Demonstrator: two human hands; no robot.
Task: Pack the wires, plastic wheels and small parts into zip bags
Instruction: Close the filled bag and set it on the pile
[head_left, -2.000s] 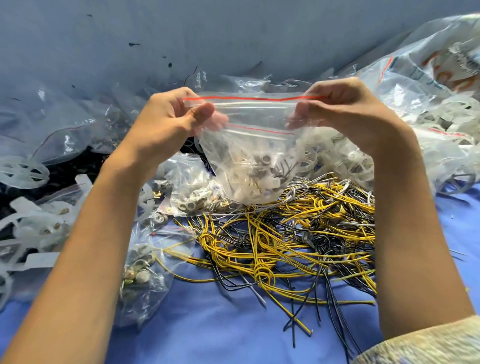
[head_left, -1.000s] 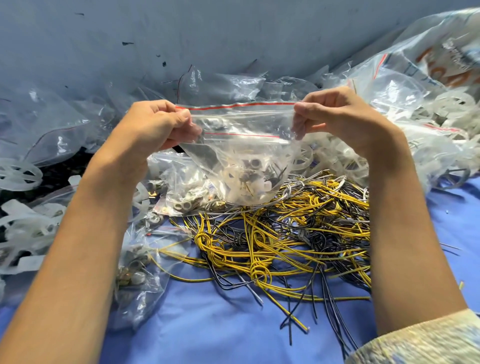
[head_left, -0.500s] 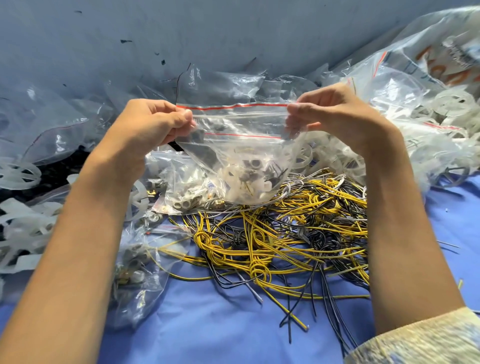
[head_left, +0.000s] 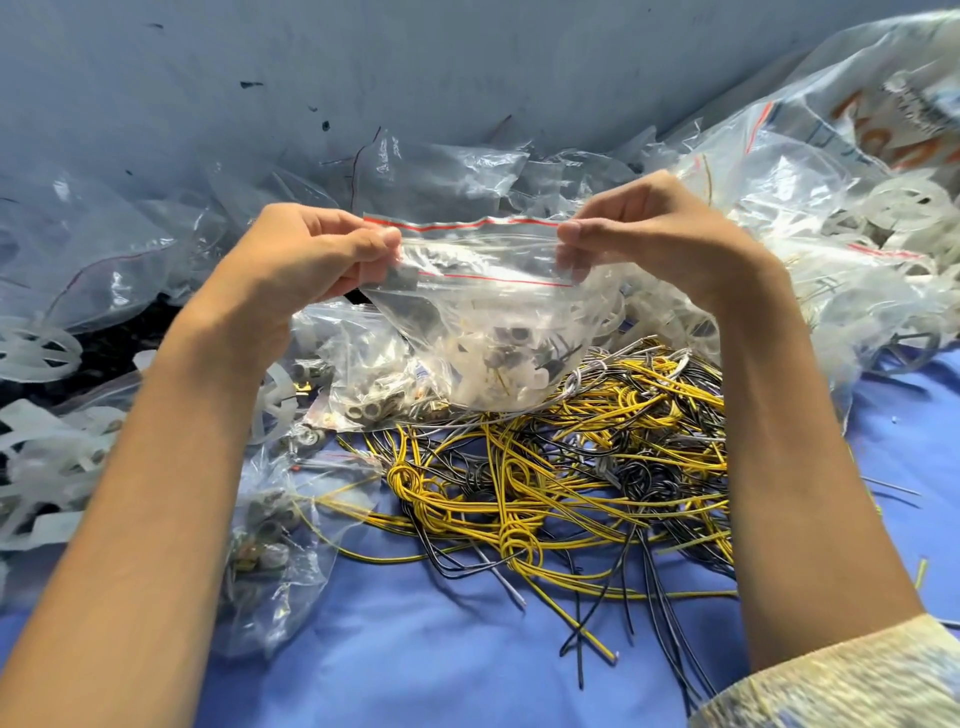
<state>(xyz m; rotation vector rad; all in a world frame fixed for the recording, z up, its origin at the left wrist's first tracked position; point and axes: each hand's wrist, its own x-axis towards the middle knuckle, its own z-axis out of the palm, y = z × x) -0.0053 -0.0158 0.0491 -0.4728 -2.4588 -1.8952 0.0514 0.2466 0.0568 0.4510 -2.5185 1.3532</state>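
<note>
I hold the bag (head_left: 498, 332) up between my hands, over the wires (head_left: 561, 467). My left hand (head_left: 306, 254) pinches its left top corner and my right hand (head_left: 649, 234) the right, so the zip runs straight across from hand to hand. Neither is nearer; the seal could close from either end.

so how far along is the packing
Partly. A filled bag of small parts lies at left. In hand: left hand and right hand pinch the top of a zip bag holding parts, apparently closing it. To pack: the loose wires and plastic wheels.
</note>
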